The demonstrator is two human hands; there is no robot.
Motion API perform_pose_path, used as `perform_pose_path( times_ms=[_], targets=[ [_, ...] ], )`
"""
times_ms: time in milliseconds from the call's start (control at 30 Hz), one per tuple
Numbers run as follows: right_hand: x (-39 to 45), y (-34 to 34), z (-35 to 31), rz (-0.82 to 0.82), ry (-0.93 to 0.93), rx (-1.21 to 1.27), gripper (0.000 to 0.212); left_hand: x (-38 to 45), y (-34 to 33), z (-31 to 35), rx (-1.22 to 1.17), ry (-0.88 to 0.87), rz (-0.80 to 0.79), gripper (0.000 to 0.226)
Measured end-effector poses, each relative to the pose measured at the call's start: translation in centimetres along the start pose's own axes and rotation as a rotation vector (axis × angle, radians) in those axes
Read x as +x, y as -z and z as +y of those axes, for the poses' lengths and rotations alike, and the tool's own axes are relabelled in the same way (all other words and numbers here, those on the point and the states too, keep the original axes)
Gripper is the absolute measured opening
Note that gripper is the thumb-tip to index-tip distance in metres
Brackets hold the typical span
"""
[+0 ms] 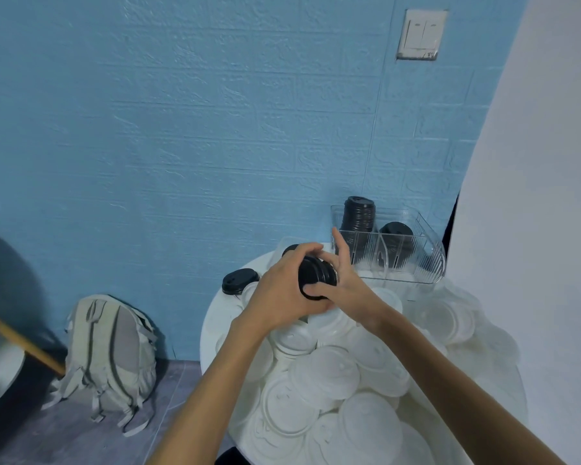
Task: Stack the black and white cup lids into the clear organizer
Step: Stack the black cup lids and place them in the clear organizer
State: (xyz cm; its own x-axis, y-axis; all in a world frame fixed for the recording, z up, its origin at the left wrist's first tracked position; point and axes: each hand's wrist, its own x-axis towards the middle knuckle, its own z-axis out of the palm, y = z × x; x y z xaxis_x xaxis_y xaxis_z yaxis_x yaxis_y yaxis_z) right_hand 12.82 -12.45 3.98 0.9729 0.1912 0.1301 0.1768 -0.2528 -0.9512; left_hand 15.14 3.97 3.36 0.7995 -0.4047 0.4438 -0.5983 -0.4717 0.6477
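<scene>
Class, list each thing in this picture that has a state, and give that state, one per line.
Left hand: grips black lid stack.
Right hand: holds black lid stack.
Clear organizer: partly filled with black lids.
White lids: piled loose on table.
Single black lid: loose on table.

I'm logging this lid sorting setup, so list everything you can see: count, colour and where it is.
Clear organizer: one, transparent, far right of table by the wall.
Black lid stacks in organizer: two, one tall, one short.
Held black lid stack: one, between both hands.
Loose black lid: one, table's left edge; another partly hidden behind the hands.
White lids: many, piled across the table; count unclear.
Table: one, white, round.
Backpack: one, pale grey, on floor by blue wall.
Wall switch: one, white, upper right.
Left hand: grips held stack.
Right hand: steadies held stack, fingers partly raised.
</scene>
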Motion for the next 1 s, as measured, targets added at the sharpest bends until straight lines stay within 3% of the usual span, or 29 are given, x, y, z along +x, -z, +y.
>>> perform_pose_path(
  times_ms=[100,200,300,400,600,1000],
  targets=[
    [0.3,-0.5,-0.1,0.058,0.018,0.005,0.109,-0.1,0.1,0.3,-0.007,0.008,0.014,0.092],
    [0.6,-0.8,-0.3,0.169,-0.007,0.15,0.101,-0.5,0.0,0.4,-0.021,0.011,0.102,0.076],
    [0.8,-1.1,-0.5,0.225,-0.004,0.268,0.098,-1.4,0.2,0.2,-0.217,0.065,0.135,0.07],
    [1.0,-1.7,-0.9,0.207,-0.028,0.351,0.097,-2.1,0.5,-0.1,-0.372,0.115,0.13,0.074],
    [1.6,-2.8,-2.0,0.05,-0.133,0.591,0.09,-2.8,1.0,-0.6,-0.363,0.147,0.258,0.077],
    [2.2,-4.9,-2.9,0.019,-0.188,0.595,0.098,-4.2,2.0,-1.0,-0.352,0.109,0.344,0.127]
  ],
)
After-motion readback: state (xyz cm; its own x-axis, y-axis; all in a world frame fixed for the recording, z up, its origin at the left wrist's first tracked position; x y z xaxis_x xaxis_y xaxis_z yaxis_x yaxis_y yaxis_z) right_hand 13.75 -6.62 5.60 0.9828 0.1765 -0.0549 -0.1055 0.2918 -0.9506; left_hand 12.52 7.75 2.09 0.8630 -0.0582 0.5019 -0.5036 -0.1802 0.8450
